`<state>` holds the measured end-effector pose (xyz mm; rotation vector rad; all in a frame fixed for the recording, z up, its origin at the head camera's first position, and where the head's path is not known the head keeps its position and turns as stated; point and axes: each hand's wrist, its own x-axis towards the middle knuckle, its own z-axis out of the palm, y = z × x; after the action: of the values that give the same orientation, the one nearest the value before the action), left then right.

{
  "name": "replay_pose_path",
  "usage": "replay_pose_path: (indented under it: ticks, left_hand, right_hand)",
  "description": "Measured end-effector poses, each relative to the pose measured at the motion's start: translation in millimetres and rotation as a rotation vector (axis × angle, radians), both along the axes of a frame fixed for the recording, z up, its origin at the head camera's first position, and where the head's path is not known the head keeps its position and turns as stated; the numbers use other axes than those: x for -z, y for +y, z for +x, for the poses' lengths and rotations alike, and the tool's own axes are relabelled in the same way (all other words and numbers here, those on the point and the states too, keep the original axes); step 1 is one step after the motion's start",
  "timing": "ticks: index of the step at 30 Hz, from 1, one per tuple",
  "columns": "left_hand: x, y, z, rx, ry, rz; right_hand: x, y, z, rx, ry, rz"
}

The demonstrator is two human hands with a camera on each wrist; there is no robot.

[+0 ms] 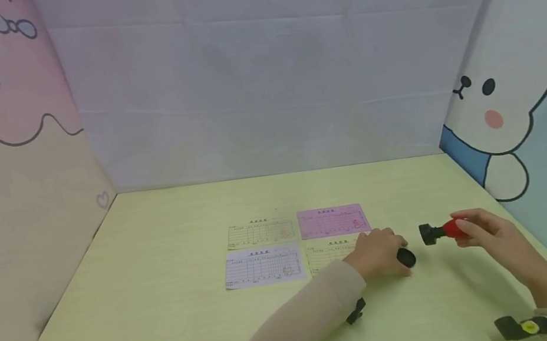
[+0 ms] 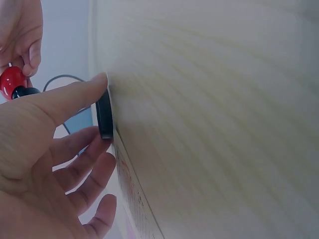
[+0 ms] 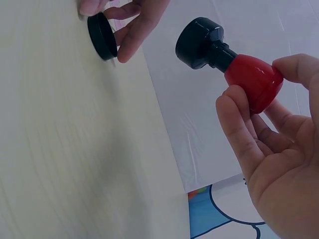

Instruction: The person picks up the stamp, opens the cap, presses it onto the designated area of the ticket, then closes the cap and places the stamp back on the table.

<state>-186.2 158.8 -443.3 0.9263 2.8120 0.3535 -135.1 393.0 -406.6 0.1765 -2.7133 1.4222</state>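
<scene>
In the head view my right hand [image 1: 490, 234] pinches the red handle of a stamp [image 1: 454, 229] above the table's right side. Its wide black head points left, clear of the tabletop. The right wrist view shows thumb and fingertips around the bulb of the stamp [image 3: 254, 82]. My left hand [image 1: 380, 252] is low at the table, left of the stamp. Between its thumb and fingertips it holds a round black cap [image 1: 406, 257]. Seen from the left wrist, the cap [image 2: 104, 115] stands on or just over the tabletop; contact is hard to tell.
Several printed slips lie in a two-by-two block: a pink slip [image 1: 332, 221] with a red mark, a cream slip [image 1: 260, 234], a white slip [image 1: 263, 266], and a yellowish slip [image 1: 326, 253] partly behind my left hand. Walls with cartoon prints border the table [image 1: 129, 312].
</scene>
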Motion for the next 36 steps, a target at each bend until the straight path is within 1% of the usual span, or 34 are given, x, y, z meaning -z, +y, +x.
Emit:
replay_pose_path:
  ticks: [4, 8, 13, 17, 20, 28, 32, 36]
  left_hand:
    - [-3.0, -0.5, 1.2, 0.0, 0.015, -0.015]
    - [-3.4, -1.9, 1.4, -0.003, 0.003, 0.002]
    - [-3.1, -7.4, -0.9, -0.014, -0.017, 0.056]
    - [-6.0, -12.2, -3.9, -0.03, -0.033, 0.104]
    - [-7.9, -15.3, -5.2, -0.044, -0.058, 0.136]
    - [-5.2, -24.4, -8.5, -0.04, -0.089, 0.19]
    - [-6.4, -32.4, -10.1, -0.044, -0.126, 0.274]
    - [-8.0, -43.5, -12.3, -0.037, -0.165, 0.393]
  right_hand:
    - [0.8, -0.4, 0.3, 0.006, -0.011, 0.011]
    - [2.9, -1.5, -1.4, 0.013, -0.022, 0.023]
    - [5.0, -1.7, -3.9, 0.003, -0.018, -0.004]
    - [6.1, -3.5, -4.7, -0.007, -0.017, -0.021]
    - [7.2, -6.6, -5.3, -0.019, -0.014, -0.035]
    - [10.9, -18.3, -6.7, -0.06, -0.025, -0.032]
    - [11.8, -24.8, -6.8, -0.073, -0.032, -0.037]
    - [12.3, -30.1, -6.8, -0.094, -0.017, -0.087]
